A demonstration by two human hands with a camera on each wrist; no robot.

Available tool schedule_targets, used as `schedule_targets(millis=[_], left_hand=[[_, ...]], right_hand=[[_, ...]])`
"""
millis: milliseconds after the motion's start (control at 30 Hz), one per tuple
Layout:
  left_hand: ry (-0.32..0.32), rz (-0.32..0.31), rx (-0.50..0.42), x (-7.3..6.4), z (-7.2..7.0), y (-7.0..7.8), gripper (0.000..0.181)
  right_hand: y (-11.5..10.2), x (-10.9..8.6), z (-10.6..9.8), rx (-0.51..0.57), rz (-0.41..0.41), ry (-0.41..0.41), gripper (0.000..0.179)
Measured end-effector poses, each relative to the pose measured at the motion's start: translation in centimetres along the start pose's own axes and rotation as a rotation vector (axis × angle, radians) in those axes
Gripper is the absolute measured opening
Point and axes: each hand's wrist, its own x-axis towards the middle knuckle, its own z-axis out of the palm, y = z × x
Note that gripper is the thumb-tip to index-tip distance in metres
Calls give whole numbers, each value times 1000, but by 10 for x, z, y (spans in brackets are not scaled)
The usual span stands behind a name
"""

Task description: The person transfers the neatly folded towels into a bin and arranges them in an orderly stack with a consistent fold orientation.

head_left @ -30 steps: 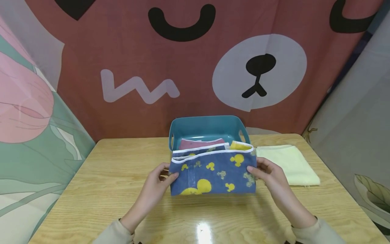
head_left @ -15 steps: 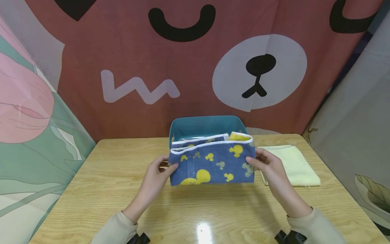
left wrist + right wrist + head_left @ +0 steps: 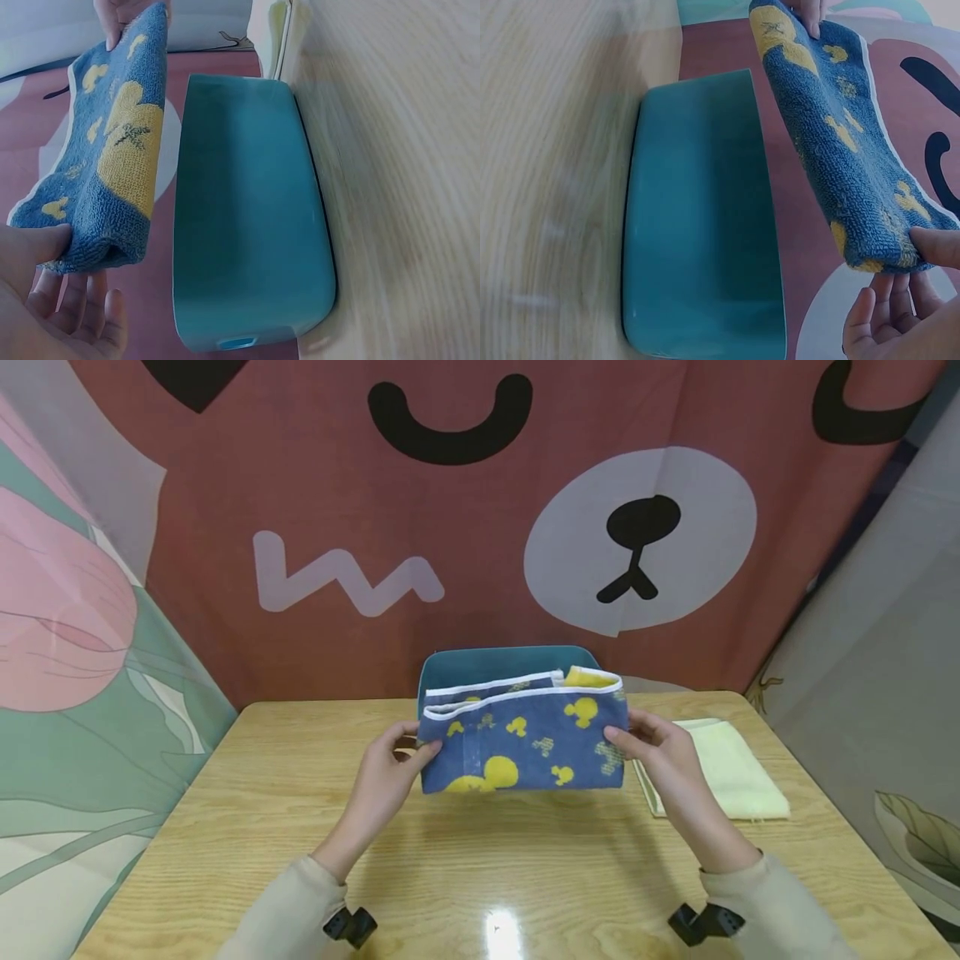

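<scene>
A folded blue towel [image 3: 525, 739] with yellow mouse-head shapes and white edging is held up in front of the teal basket [image 3: 510, 660]. My left hand [image 3: 386, 772] pinches its left end, thumb on the near face and fingers behind. At the other end my right hand [image 3: 663, 756] pinches it the same way. Both wrist views show the towel [image 3: 112, 165] raised above the rim of the basket [image 3: 705, 225]. In the head view the towel hides most of the basket and whatever lies inside it.
A folded pale yellow cloth [image 3: 738, 768] lies on the wooden table [image 3: 300, 768], right of the basket. Behind the table hangs a reddish curtain [image 3: 337, 468] with a bear face. Patterned fabric [image 3: 67, 652] hangs on the left, grey fabric [image 3: 892, 643] on the right.
Both hands have lifted the towel, moving it up and forward over the basket in the head view. The pink cloth seen in the basket earlier is now hidden behind it.
</scene>
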Motion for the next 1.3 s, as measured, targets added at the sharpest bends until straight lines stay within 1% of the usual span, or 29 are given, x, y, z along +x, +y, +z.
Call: schedule_targets(millis=[133, 433, 633, 833, 967, 1167, 1300], left_hand=[[16, 16, 0, 5, 0, 1, 24], [51, 36, -1, 15, 1, 2, 23], [70, 60, -3, 23, 1, 1, 22], [65, 70, 7, 28, 1, 1, 22], [65, 72, 8, 32, 2, 1, 23], [78, 92, 4, 39, 3, 0, 22], [84, 106, 1, 45, 5, -1, 21]], right_hand=[[-4, 3, 1, -22, -12, 9, 52], [-8, 13, 2, -29, -58, 39, 48], [-10, 19, 1, -42, -44, 41, 53], [-9, 27, 1, -59, -16, 43, 56], [-8, 32, 2, -64, -22, 52, 55], [-8, 40, 3, -57, -49, 67, 49], [-8, 44, 4, -70, -41, 73, 50]])
